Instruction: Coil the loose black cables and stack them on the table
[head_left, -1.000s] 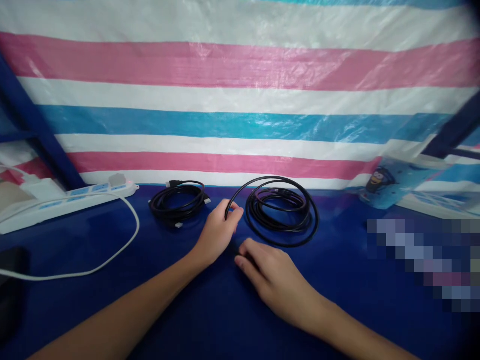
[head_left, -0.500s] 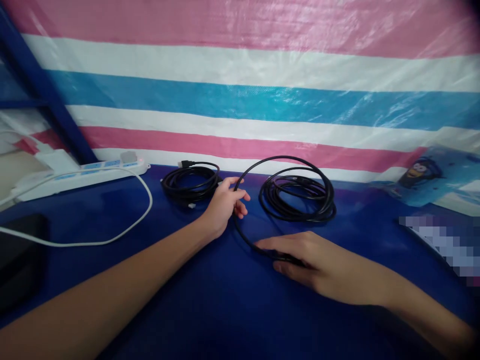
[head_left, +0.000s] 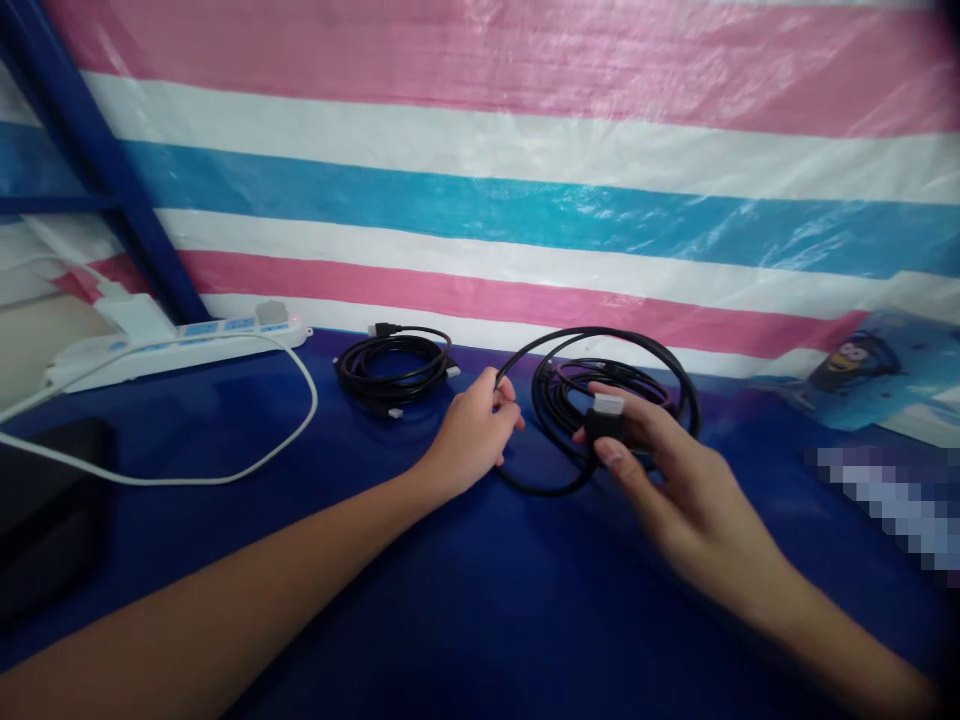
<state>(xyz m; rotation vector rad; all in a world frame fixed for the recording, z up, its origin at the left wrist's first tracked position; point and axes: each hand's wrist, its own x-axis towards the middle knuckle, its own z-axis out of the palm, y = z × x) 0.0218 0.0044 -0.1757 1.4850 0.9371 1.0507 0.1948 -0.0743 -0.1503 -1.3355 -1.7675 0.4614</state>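
Note:
A large coil of black cable (head_left: 652, 385) lies on the blue table (head_left: 465, 600) near the striped sheet. My left hand (head_left: 476, 440) is closed on a loop of this cable at the coil's left side. My right hand (head_left: 675, 480) is raised over the coil and pinches the cable's black plug (head_left: 604, 418), whose metal tip points up. A loose loop of the cable runs on the table between the two hands.
A second, smaller black cable coil (head_left: 394, 362) lies left of my left hand. A white power strip (head_left: 180, 340) with a white cord (head_left: 225, 470) sits at the far left, a black object (head_left: 45, 500) at the left edge, a blue printed packet (head_left: 870, 370) at the right.
My right hand lifted off the table with the plug and moved up toward the coil. The loose loop was drawn in. My left hand kept its hold.

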